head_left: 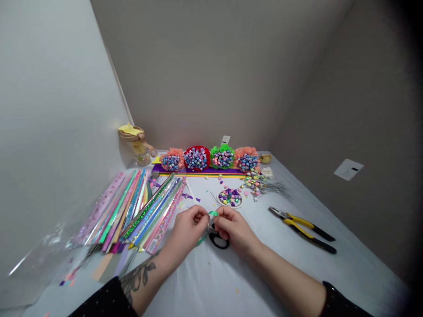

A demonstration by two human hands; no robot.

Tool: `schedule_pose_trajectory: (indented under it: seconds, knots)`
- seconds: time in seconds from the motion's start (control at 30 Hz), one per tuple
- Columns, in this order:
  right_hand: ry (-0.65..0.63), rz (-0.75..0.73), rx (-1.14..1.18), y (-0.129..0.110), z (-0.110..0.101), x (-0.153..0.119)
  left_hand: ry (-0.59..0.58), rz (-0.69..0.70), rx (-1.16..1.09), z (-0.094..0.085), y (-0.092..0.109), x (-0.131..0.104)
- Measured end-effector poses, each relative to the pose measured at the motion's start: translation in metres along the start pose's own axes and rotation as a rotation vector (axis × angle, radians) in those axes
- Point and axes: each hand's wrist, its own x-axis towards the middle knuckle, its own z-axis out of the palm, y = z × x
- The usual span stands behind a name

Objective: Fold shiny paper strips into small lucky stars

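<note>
My left hand (pixel 191 224) and my right hand (pixel 234 226) are close together over the front middle of the white table. Both are closed in a pinch on a thin green paper strip (pixel 213 213), which curves between the fingertips. Its loose end seems to hang below my left hand. Under and between the hands lie scissors with black handles (pixel 219 241), their blades partly hidden. Just beyond my fingers stands a round dish (pixel 230 205) of small colourful folded stars.
Bundles of shiny paper strips (pixel 132 211) cover the left side. Yellow-black pliers (pixel 302 229) lie at the right. Several star-filled crepe paper bunches (pixel 197 158) line the back. Loose stars (pixel 254 182) and thin wires (pixel 276 188) lie at the back right.
</note>
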Motion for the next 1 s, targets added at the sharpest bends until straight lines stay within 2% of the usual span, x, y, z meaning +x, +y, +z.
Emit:
schedule_pose_trajectory:
  seconds: [0.17, 0.37, 0.6, 0.77, 0.9, 1.0]
  knots:
    - [-0.034, 0.057, 0.002, -0.001, 0.002, -0.003, 0.008, -0.083, -0.174, 0.006, -0.003, 0.001]
    - [0.016, 0.0, -0.158, 0.003, 0.0, 0.0, -0.089, -0.257, -0.352, 0.008, -0.002, 0.001]
    - [0.078, -0.164, -0.378, 0.004, -0.004, 0.001, -0.111, -0.242, -0.381, 0.008, 0.006, -0.002]
    - [0.081, -0.251, -0.44, -0.001, 0.0, -0.003, -0.131, -0.274, -0.529, 0.009, 0.001, 0.0]
    - [0.073, -0.239, -0.498, -0.003, 0.002, -0.005, -0.097, -0.272, -0.55, 0.01, -0.004, 0.003]
    - [0.039, -0.191, -0.452, -0.005, 0.002, -0.007, -0.071, -0.259, -0.506, 0.01, -0.005, 0.004]
